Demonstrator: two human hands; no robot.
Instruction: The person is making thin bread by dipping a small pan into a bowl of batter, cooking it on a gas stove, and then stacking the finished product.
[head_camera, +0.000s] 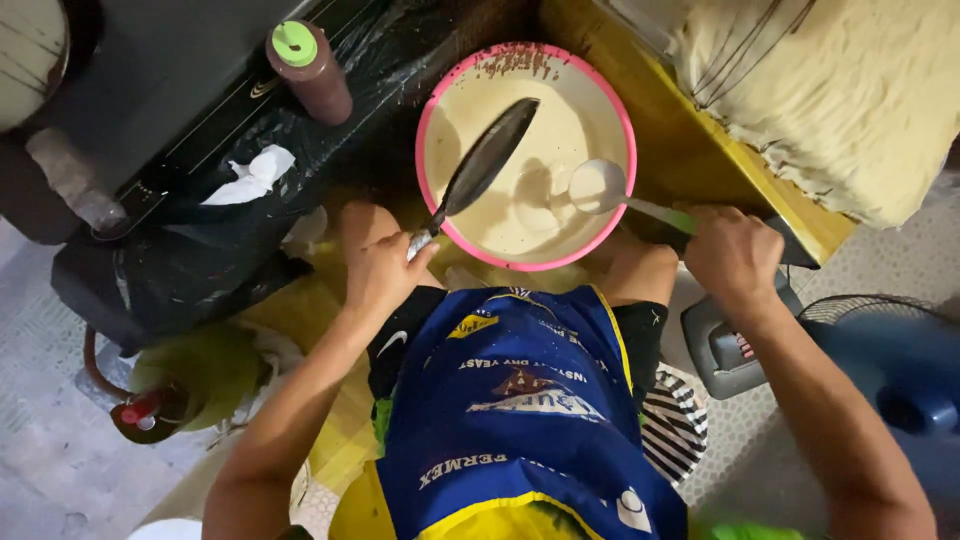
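Fingers, left: those of the left hand (378, 265) are clamped on the metal handle of a long dark spatula (484, 165), at about 8 o'clock of the bowl.
Fingers, right: those of the right hand (733, 255) are curled tight on the handle of a ladle (597, 186), at about 3 o'clock of the bowl.
Spatula: its blade slants up toward 1 o'clock, over the batter.
Ladle: its round cup, coated in pale batter, sits inside the bowl's right half; whether it touches the batter surface I cannot tell.
Bowl: a pink-rimmed bowl (624, 115) holds pale cream batter (500, 125), with brown specks on the inner wall at 12 o'clock.
Apron: a blue and yellow apron (520, 410) lies at 6 o'clock of the bowl, between both forearms.
Bottle: a brown squeeze bottle (312, 70) with a green cap stands at 10 o'clock of the bowl, well apart.
Black bag: black plastic (200, 240) with a crumpled white tissue on it spreads at 9 o'clock.
Fan: a blue fan (895, 365) sits at 4 o'clock, near the right forearm.
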